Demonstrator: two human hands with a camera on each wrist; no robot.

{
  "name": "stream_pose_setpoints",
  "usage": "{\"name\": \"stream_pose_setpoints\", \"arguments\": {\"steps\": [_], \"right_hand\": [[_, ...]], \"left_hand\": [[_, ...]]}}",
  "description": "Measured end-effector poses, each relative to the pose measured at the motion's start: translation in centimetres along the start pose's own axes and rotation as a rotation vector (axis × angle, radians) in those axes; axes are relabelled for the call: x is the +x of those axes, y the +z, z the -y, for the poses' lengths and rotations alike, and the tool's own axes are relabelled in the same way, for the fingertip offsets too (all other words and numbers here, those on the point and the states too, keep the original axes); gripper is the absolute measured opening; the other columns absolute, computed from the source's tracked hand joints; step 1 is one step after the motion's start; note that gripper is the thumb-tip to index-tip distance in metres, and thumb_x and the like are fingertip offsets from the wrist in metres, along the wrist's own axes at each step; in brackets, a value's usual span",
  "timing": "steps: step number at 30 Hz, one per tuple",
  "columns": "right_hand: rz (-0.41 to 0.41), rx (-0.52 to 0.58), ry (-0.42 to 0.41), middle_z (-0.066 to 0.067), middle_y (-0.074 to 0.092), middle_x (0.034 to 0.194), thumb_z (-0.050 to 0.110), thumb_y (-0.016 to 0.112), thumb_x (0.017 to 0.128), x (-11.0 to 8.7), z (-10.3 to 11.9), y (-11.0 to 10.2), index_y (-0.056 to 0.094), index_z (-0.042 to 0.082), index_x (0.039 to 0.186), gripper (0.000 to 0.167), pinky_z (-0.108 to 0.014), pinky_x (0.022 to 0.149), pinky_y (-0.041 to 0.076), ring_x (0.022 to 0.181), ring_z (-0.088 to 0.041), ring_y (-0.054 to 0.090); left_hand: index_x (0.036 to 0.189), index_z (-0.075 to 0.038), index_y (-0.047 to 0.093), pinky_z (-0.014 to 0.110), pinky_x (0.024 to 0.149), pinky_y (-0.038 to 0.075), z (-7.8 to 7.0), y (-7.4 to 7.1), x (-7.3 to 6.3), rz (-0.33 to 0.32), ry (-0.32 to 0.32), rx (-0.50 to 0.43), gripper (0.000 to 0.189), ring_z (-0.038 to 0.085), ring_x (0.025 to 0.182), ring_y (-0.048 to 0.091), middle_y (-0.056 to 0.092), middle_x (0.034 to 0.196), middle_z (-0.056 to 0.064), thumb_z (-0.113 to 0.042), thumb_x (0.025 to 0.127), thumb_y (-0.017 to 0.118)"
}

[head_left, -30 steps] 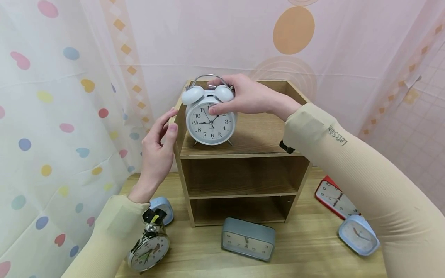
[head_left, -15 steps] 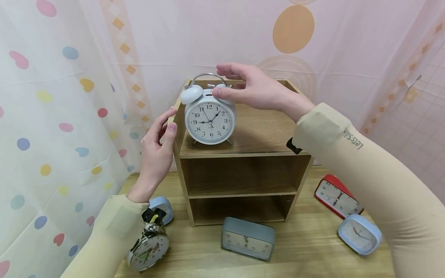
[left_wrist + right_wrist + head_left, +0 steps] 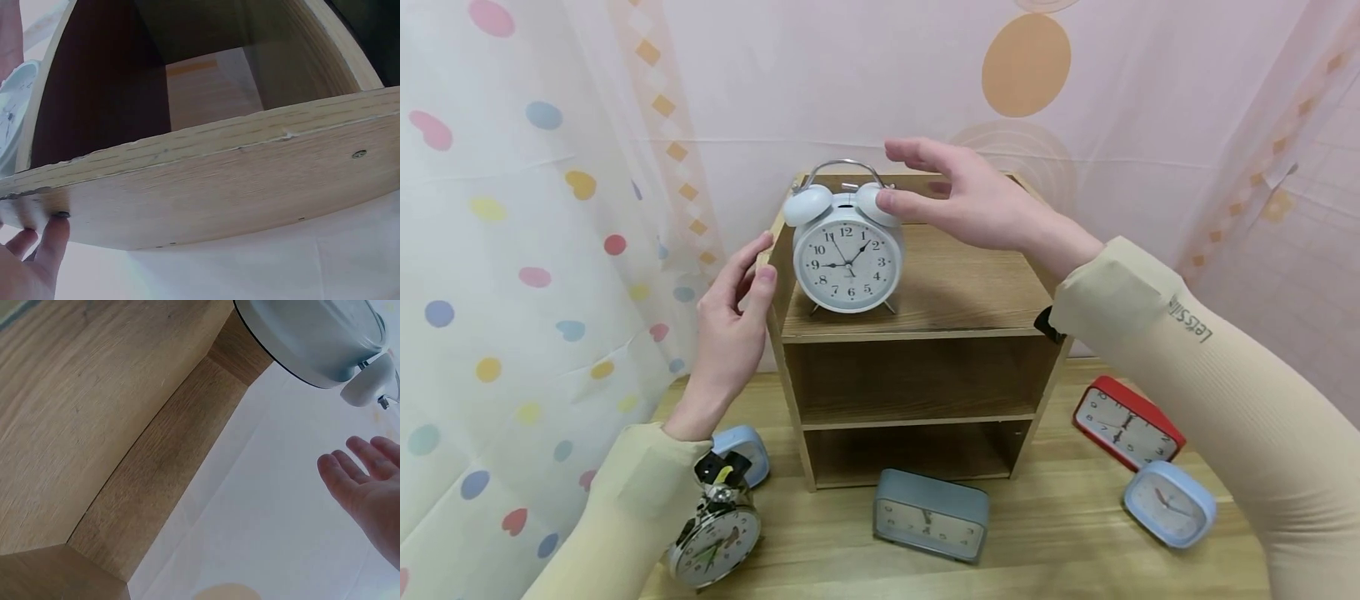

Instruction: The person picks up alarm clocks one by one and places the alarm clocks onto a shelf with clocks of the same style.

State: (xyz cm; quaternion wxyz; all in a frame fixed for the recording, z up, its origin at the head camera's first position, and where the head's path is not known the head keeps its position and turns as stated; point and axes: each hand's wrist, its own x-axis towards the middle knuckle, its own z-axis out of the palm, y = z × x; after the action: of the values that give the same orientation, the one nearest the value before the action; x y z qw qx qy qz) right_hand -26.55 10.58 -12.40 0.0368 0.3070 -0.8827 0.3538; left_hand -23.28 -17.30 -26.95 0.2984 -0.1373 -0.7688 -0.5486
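Head | white clock (image 3: 848,265) between | left hand (image 3: 732,321) relaxed, touching shelf (image 3: 962,287) | right hand (image 3: 973,200) outstretched, empty

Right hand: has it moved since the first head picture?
Yes: judged against the shelf, the right hand has moved rightward, off the white clock.

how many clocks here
6: round white clock on wooden shelves; silver clock, pale blue clock left; boxy grey clock front; red clock, square blue clock right; more may be hidden.
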Motion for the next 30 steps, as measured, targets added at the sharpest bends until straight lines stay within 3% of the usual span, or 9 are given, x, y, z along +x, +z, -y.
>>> {"name": "stream_pose_setpoints", "arguments": {"steps": [7, 15, 23, 30], "right_hand": [[-0.071, -0.018, 0.034, 0.013, 0.036, 0.172, 0.050, 0.066, 0.101, -1.5, -0.1, -0.2, 0.036, 0.029, 0.164, 0.073, -0.044, 0.130, 0.038, 0.157, -0.031, 0.042], [-0.146, -0.076, 0.004, 0.007, 0.039, 0.171, 0.046, 0.064, 0.103, -3.3, -0.9, -0.8, 0.040, 0.026, 0.163, 0.067, -0.050, 0.131, 0.035, 0.156, -0.034, 0.043], [-0.189, -0.136, -0.036, -0.002, 0.042, 0.170, 0.038, 0.063, 0.105, -5.5, -2.1, -1.0, 0.041, 0.017, 0.162, 0.065, -0.048, 0.133, 0.031, 0.160, -0.024, 0.037], [-0.243, -0.097, -0.011, -0.002, 0.044, 0.168, 0.035, 0.066, 0.104, -7.2, -2.9, -1.3, 0.044, 0.020, 0.161, 0.063, -0.049, 0.133, 0.031, 0.158, -0.030, 0.040]], "left_hand": [[0.163, -0.037, 0.037, 0.043, 0.117, 0.046, -0.7, -1.2, 0.1, 0.048, -0.002, 0.021, 0.057, 0.019, 0.154, 0.046, 0.044, 0.168, -0.009, -0.038, 0.108, 0.054], [0.164, -0.041, 0.031, 0.016, 0.104, 0.043, -0.4, -2.3, -0.2, 0.108, -0.008, 0.094, 0.060, 0.023, 0.157, 0.041, 0.039, 0.171, -0.009, -0.040, 0.109, 0.055], [0.164, -0.042, 0.030, 0.011, 0.104, 0.042, 0.4, -3.3, -0.6, 0.143, -0.023, 0.115, 0.061, 0.024, 0.157, 0.041, 0.037, 0.172, -0.009, -0.038, 0.109, 0.056], [0.164, -0.040, 0.032, 0.010, 0.102, 0.042, 0.5, -3.8, -0.7, 0.138, -0.019, 0.125, 0.060, 0.027, 0.157, 0.041, 0.038, 0.172, -0.006, -0.035, 0.109, 0.056]]}}
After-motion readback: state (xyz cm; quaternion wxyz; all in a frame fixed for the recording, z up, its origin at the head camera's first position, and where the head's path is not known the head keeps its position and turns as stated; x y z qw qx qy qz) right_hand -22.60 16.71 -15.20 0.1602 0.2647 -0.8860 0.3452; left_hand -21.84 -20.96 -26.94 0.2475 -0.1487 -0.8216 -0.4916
